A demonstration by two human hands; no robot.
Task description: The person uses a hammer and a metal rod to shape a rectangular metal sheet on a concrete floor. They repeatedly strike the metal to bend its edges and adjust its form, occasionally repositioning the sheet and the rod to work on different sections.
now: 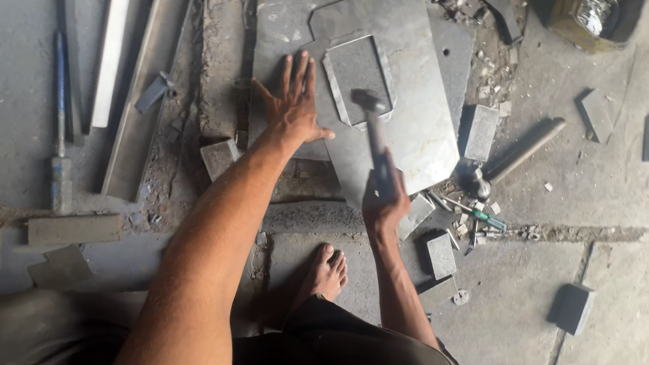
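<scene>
Left hand [292,108] spread flat, fingers splayed, palm pressing the left part of the large grey metal sheet [419,135] on the floor; nothing clasped in it. Right hand [384,203] clenched round the handle of a hammer [373,128], whose head hangs over the lower edge of the small folded-edge plate [356,74] lying on the sheet, just right of the left hand.

Judged from this: striking along the raised rim of the small plate. Worth keeping the spread fingers well clear of the hammer's line, since the thumb lies near the plate's lower left corner. Better to land the face flat on the fold, not on its edge, to avoid dents. Firm downward weight on the sheet helps against bouncing.

Right of the sheet: a small grey block [481,132] and a thick metal rod [524,150]. Below the sheet: a bare foot [328,274], a green-handled screwdriver [481,214], more small blocks. Far left of the sheet: a blue-handled hammer [61,135] and long metal strips [109,61].
</scene>
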